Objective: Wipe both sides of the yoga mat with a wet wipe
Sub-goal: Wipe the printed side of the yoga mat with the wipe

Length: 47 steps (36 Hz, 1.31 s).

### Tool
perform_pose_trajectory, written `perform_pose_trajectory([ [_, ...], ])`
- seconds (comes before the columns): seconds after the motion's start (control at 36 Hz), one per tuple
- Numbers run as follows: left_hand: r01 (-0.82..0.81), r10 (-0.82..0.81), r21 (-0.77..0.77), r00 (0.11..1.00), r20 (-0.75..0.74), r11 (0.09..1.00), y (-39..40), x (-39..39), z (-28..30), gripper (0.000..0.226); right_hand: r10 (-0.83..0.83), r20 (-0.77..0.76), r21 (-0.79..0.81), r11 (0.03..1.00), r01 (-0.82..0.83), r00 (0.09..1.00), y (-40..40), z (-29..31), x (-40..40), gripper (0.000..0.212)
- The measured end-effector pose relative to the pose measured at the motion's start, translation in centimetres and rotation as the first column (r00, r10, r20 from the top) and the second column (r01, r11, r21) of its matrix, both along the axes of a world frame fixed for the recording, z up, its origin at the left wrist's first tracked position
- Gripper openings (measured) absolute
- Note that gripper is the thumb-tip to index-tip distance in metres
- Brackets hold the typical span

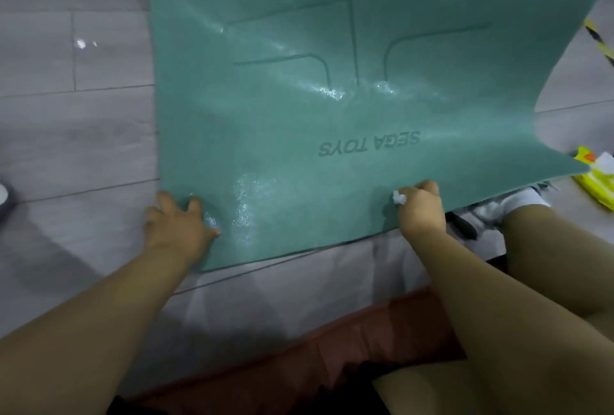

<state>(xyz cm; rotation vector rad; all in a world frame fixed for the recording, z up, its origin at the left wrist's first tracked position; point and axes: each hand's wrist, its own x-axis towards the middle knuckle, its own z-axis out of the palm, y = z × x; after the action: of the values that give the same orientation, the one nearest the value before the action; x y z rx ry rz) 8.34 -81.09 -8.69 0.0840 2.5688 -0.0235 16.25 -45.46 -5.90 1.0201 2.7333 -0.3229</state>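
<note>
Yoga mat [299,149] near edge pinched by left hand [179,225] and right hand [420,205], wet wipe [398,197] balled in right.

L hand [177,227] + R hand [420,207] grip mat [282,132] edge | wipe [398,198] in R

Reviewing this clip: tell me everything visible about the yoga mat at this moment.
The yoga mat is teal green with a foam-like look, marked with alignment lines and upside-down "SEGA TOYS" lettering. Shiny wet patches show across its surface. It lies over the grey floor and runs out of frame at the top; its near edge is lifted and wavy, the right corner raised highest. The left hand grips the near edge, and the right hand pinches it while also holding a crumpled white wipe.
</note>
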Motion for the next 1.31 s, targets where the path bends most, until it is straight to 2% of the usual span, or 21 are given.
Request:
perform_pose_trajectory([
  [0.14, -0.05, 0.047, 0.061, 0.998, 0.049, 0.997, 0.1, -0.5, 0.2, 0.069, -0.15, -0.009, -0.004, 0.989, 0.15, 0.989, 1.3, -2.2, 0.6, 0.039],
  [0.22, 0.001, -0.001, 0.022, 0.999, 0.041, 1.0, 0.1, -0.3, -0.1, 0.069, -0.21, -0.004, -0.045, 0.977, 0.21, 0.978, 0.2, -3.5, 1.0, 0.024],
  [0.31, 0.062, -0.062, -0.044, 0.998, 0.005, 0.997, 0.1, 0.3, -0.8, 0.071, -0.201, -0.084, -0.127, 0.974, 0.19, 0.976, -3.7, -5.0, 1.2, 0.025],
  [0.36, 0.073, -0.075, -0.073, 0.997, -0.028, 0.995, 0.3, 0.6, -1.2, 0.072, -0.087, -0.167, -0.207, 0.977, 0.051, 0.982, -7.8, -5.5, 1.2, 0.027],
  [0.42, 0.076, -0.081, -0.072, 0.995, -0.058, 0.994, 0.6, 0.9, -1.5, 0.073, 0.171, -0.268, -0.275, 0.929, -0.246, 0.948, -11.8, -5.9, 1.2, 0.023],
  [0.5, 0.07, -0.071, -0.018, 0.995, -0.065, 0.997, 0.8, 1.0, -1.7, 0.073, 0.563, -0.343, -0.276, 0.705, -0.653, 0.752, -14.6, -6.4, 1.5, 0.023],
  [0.56, 0.054, -0.052, 0.025, 0.997, -0.049, 0.998, 0.7, 0.9, -1.6, 0.072, 0.692, -0.317, -0.235, 0.605, -0.761, 0.648, -12.9, -6.7, 1.4, 0.031],
  [0.58, 0.047, -0.046, 0.04, 0.998, -0.037, 0.998, 0.6, 0.7, -1.5, 0.072, 0.683, -0.291, -0.253, 0.621, -0.742, 0.67, -11.6, -6.5, 1.2, 0.03],
  [0.64, 0.053, -0.052, 0.06, 0.998, -0.021, 0.997, 0.2, 0.4, -1.3, 0.071, 0.518, -0.248, -0.191, 0.802, -0.566, 0.818, -7.6, -6.6, 0.9, 0.024],
  [0.69, 0.072, -0.071, 0.08, 0.997, -0.021, 0.994, -0.4, 0.1, -1.0, 0.069, 0.178, -0.157, -0.128, 0.972, -0.199, 0.971, -3.4, -6.6, 0.9, 0.022],
  [0.75, 0.09, -0.088, 0.109, 0.996, -0.03, 0.99, -0.9, 0.0, -1.0, 0.067, -0.138, -0.145, -0.063, 0.99, 0.13, 0.98, -1.4, -6.4, 0.9, 0.021],
  [0.81, 0.108, -0.103, 0.139, 0.994, -0.039, 0.984, -1.5, 0.1, -0.9, 0.065, -0.21, -0.149, -0.044, 0.978, 0.205, 0.966, -3.1, -6.4, 1.2, 0.025],
  [0.92, 0.146, -0.143, 0.169, 0.989, -0.032, 0.975, -2.5, 0.4, -1.0, 0.061, 0.152, -0.218, -0.123, 0.976, -0.182, 0.964, -12.6, -7.4, 1.4, 0.027],
  [0.97, 0.157, -0.155, 0.179, 0.988, -0.024, 0.971, -3.0, 0.5, -0.9, 0.059, 0.447, -0.293, -0.2, 0.836, -0.511, 0.845, -17.8, -7.1, 1.4, 0.029],
  [1.03, 0.171, -0.171, 0.187, 0.985, -0.015, 0.967, -3.6, 0.5, -0.9, 0.058, 0.644, -0.345, -0.3, 0.614, -0.73, 0.683, -20.9, -6.2, 1.3, 0.03],
  [1.08, 0.187, -0.187, 0.205, 0.982, -0.017, 0.961, -4.5, 0.5, -0.9, 0.057, 0.794, -0.323, -0.284, 0.439, -0.853, 0.516, -20.8, -5.9, 1.0, 0.029],
  [1.11, 0.194, -0.195, 0.213, 0.981, -0.019, 0.958, -5.0, 0.5, -1.0, 0.056, 0.828, -0.276, -0.282, 0.416, -0.865, 0.488, -19.9, -5.7, 0.5, 0.027],
  [1.14, 0.199, -0.199, 0.221, 0.98, -0.021, 0.955, -5.4, 0.5, -1.0, 0.056, 0.848, -0.229, -0.254, 0.423, -0.87, 0.479, -18.5, -6.1, 0.3, 0.03],
  [1.19, 0.204, -0.202, 0.227, 0.979, -0.031, 0.952, -6.2, 0.6, -1.2, 0.055, 0.741, -0.24, -0.216, 0.59, -0.778, 0.628, -15.4, -6.5, -0.3, 0.034],
  [1.25, 0.218, -0.203, 0.252, 0.975, -0.086, 0.943, -6.8, 0.7, -1.5, 0.053, 0.471, -0.263, -0.177, 0.834, -0.522, 0.842, -12.5, -6.4, -1.1, 0.029],
  [1.31, 0.226, -0.193, 0.266, 0.97, -0.145, 0.937, -7.5, 0.9, -2.0, 0.051, 0.152, -0.261, -0.182, 0.962, -0.203, 0.953, -11.2, -6.2, -2.2, 0.028],
])
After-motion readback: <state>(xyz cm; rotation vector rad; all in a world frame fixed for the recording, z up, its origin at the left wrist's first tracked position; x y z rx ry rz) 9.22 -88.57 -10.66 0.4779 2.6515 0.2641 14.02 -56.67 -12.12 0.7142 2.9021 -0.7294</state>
